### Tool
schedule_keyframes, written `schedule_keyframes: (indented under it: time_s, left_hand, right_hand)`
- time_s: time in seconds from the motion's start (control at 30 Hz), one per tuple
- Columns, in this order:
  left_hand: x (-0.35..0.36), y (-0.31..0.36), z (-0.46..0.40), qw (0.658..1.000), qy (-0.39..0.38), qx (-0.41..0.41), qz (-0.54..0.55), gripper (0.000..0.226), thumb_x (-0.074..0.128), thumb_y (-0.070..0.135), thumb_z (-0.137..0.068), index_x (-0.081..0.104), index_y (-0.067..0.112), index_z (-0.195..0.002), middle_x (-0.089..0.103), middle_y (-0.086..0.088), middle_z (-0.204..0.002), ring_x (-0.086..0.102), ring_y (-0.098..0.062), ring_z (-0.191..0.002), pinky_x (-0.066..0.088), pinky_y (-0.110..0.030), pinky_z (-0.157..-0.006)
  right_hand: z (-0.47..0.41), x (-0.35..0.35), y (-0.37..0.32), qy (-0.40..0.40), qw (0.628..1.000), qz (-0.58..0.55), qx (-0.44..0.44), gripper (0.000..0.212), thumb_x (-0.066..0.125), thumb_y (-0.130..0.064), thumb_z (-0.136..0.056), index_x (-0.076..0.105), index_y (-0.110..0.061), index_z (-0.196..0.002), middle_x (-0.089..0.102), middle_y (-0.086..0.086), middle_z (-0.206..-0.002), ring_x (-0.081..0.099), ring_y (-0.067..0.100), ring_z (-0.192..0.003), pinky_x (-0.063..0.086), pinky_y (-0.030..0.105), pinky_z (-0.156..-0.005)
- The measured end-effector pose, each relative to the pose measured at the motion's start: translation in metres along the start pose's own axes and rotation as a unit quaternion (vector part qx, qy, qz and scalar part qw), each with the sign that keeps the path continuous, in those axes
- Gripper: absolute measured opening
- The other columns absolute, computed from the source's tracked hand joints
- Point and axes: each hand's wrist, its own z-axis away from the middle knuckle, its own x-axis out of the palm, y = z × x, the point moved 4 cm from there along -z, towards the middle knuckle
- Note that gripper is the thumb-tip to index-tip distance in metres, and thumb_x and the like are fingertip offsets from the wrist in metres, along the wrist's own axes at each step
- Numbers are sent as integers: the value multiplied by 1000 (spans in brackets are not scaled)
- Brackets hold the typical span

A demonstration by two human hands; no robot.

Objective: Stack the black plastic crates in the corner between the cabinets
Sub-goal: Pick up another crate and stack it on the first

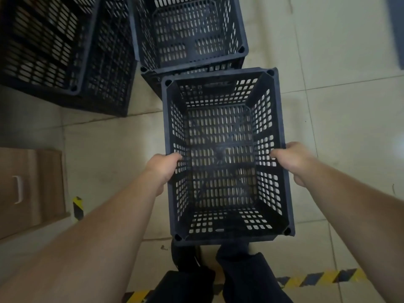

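I hold an empty black slotted plastic crate point(282, 119) in front of me, above the floor and my legs. My left hand point(164, 168) grips its left rim, fingers curled over into the crate. My right hand point(291, 159) grips the right rim the same way. Just beyond it stands a second black crate point(243, 51), open side up, seemingly on top of another one. A taller stack of black crates point(105, 68) fills the upper left.
A wooden cabinet point(41, 171) with a white handle stands at the left edge. Yellow-and-black hazard tape point(317, 277) runs across the pale tiled floor near my feet. A dark object point(396, 29) sits at the upper right edge.
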Motion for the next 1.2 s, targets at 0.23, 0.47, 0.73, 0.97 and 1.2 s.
schedule_keyframes:
  time_s: [0.23,0.47,0.73,0.97,1.2]
  left_hand:
    - [-38,-28,39,999,3,-14,28,20,65,32,-98,68,13,-95,76,-9,-100,70,-24,-89,44,-31,-64]
    - [-110,-53,115,1000,-7,-4,26,20,59,23,-101,65,12,-86,73,-10,-94,64,-19,-78,41,-29,-59]
    - [-210,-103,203,997,4,-6,74,17,60,24,-104,59,15,-90,67,-2,-87,62,-15,-77,41,-29,-57]
    - [-276,-182,253,991,49,-30,123,40,64,31,-101,62,7,-134,71,-6,-104,68,-20,-88,50,-31,-66]
    - [-305,-259,326,957,97,-63,265,15,63,27,-102,65,14,-107,72,-7,-101,67,-21,-90,44,-31,-65]
  right_hand:
    - [53,1,3,3,1000,8,-1,20,62,-16,-93,65,-4,-109,72,11,-97,67,25,-83,53,30,-67]
    - [150,-5,-4,0,1000,28,-11,14,57,-15,-98,67,-4,-98,74,14,-92,68,27,-80,47,29,-60]
    - [284,3,-30,-6,994,81,-77,20,54,-15,-101,67,-7,-88,73,12,-84,67,26,-77,47,31,-62]
    - [366,34,-58,-42,977,159,-136,22,56,-16,-98,70,-4,-87,75,9,-81,69,27,-78,52,36,-71]
    - [422,62,-84,-65,945,229,-223,25,59,-19,-91,72,1,-83,78,15,-80,73,35,-80,59,50,-85]
